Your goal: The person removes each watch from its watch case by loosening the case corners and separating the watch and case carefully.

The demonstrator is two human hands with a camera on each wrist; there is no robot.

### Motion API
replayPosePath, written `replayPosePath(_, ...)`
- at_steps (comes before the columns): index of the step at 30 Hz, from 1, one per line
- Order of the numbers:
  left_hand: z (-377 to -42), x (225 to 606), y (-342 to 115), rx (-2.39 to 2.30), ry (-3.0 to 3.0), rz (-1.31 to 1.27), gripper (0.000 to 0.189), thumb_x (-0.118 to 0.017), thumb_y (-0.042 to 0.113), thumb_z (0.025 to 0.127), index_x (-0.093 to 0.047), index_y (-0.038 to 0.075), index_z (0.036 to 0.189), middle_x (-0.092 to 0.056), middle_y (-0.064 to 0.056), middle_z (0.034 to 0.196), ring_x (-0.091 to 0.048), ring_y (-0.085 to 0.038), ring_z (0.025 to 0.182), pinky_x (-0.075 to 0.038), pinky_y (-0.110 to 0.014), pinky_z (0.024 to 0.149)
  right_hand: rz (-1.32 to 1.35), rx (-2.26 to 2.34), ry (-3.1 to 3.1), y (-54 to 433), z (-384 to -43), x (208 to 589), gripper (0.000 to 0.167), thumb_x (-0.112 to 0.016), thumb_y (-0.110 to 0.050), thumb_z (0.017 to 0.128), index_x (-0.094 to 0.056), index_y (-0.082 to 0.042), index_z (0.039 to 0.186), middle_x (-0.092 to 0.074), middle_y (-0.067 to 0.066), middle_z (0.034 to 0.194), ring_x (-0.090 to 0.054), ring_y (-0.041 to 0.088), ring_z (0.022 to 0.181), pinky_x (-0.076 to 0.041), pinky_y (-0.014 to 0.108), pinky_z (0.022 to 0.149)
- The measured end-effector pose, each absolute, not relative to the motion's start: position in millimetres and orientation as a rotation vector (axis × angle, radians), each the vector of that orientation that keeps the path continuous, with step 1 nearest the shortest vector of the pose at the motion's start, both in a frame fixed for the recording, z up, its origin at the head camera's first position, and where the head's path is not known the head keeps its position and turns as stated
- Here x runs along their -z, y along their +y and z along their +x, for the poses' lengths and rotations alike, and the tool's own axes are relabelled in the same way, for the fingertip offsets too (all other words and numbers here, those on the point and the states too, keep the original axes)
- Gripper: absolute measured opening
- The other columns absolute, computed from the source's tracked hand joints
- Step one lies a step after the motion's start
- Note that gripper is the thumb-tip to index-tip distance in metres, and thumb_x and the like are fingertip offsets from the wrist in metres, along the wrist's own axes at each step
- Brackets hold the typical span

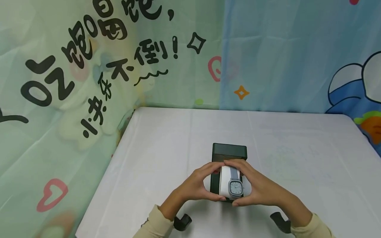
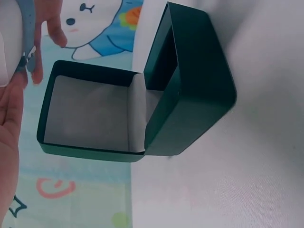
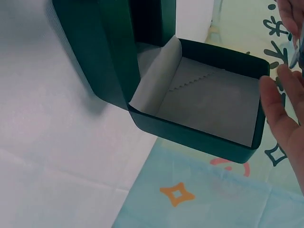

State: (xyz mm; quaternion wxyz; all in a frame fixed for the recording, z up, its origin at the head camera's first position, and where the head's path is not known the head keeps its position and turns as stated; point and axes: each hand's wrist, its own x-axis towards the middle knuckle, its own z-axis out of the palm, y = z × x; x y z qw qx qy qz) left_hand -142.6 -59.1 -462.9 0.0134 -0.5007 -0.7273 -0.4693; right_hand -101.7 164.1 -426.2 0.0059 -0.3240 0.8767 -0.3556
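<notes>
A wristwatch [image 1: 236, 187] with a pale blue-grey strap and square dial is wrapped round a white cushion [image 1: 224, 181]. My left hand [image 1: 197, 183] grips the cushion, fingertips at its far end and thumb at its near end. From the other side my right hand [image 1: 259, 186] holds it likewise, its thumb just below the dial. Both palms stand away from the cushion's sides. Under the hands is a dark green box [image 1: 229, 150], partly hidden by them. In the left wrist view its lid [image 2: 88, 157] stands open, lined in pale grey.
The box rests on a white-covered table [image 1: 166, 142]. Behind and to the left hangs a printed cloth [image 1: 184, 89] with black lettering and cartoon figures. Black straps [image 1: 182, 222] show at both wrists.
</notes>
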Motion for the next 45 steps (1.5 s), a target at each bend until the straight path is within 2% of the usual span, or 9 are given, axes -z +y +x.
replayPosePath(9, -144.2, 460.7, -55.5, 1.488, -2.248, -1.513, 0.089, -0.087, 0.010, 0.055, -0.041, -0.007, 0.129, -0.050, -0.018, 0.126, -0.052, -0.022, 0.112, -0.044, -0.023, 0.094, -1.060, 1.225, 2.753, 162.4, -104.1, 424.5, 0.084, -0.084, -0.037, 0.060, -0.037, -0.018, 0.128, -0.042, -0.004, 0.123, -0.040, 0.001, 0.106, -0.043, 0.024, 0.077)
replayPosePath(20, -145.6, 456.0, -54.1, 1.469, -2.230, -1.488, 0.086, -0.085, 0.012, 0.060, -0.040, -0.003, 0.131, -0.048, -0.014, 0.127, -0.050, -0.019, 0.114, -0.043, -0.023, 0.095, -1.053, 1.277, 2.901, 156.0, -103.1, 429.0, 0.086, -0.088, -0.025, 0.056, -0.039, -0.005, 0.124, -0.042, 0.002, 0.118, -0.039, 0.001, 0.101, -0.044, 0.022, 0.074)
replayPosePath(29, -146.9, 454.6, -52.3, 1.461, -2.228, -1.482, 0.085, -0.084, 0.010, 0.061, -0.039, -0.003, 0.132, -0.048, -0.015, 0.127, -0.052, -0.019, 0.112, -0.043, -0.021, 0.094, -0.962, 1.178, 2.932, 157.1, -100.3, 427.0, 0.095, -0.085, -0.027, 0.060, -0.031, -0.007, 0.136, -0.040, 0.006, 0.127, -0.040, 0.001, 0.100, -0.045, 0.026, 0.075)
replayPosePath(39, -150.8, 450.2, -53.1, 1.465, -2.258, -1.518, 0.085, -0.083, 0.010, 0.062, -0.038, -0.002, 0.133, -0.048, -0.015, 0.130, -0.052, -0.018, 0.113, -0.043, -0.020, 0.094, -0.927, 1.118, 2.929, 158.9, -97.7, 424.2, 0.096, -0.081, -0.019, 0.064, -0.025, -0.005, 0.142, -0.040, 0.005, 0.130, -0.042, 0.003, 0.100, -0.050, 0.028, 0.073)
replayPosePath(45, -152.0, 448.0, -57.3, 1.574, -2.276, -1.577, 0.085, -0.082, 0.005, 0.062, -0.038, -0.004, 0.133, -0.047, -0.017, 0.130, -0.054, -0.019, 0.114, -0.044, -0.022, 0.094, -0.941, 1.162, 2.840, 162.6, -94.7, 417.2, 0.093, -0.080, -0.022, 0.067, -0.026, -0.012, 0.143, -0.041, 0.003, 0.129, -0.042, 0.002, 0.099, -0.048, 0.026, 0.072)
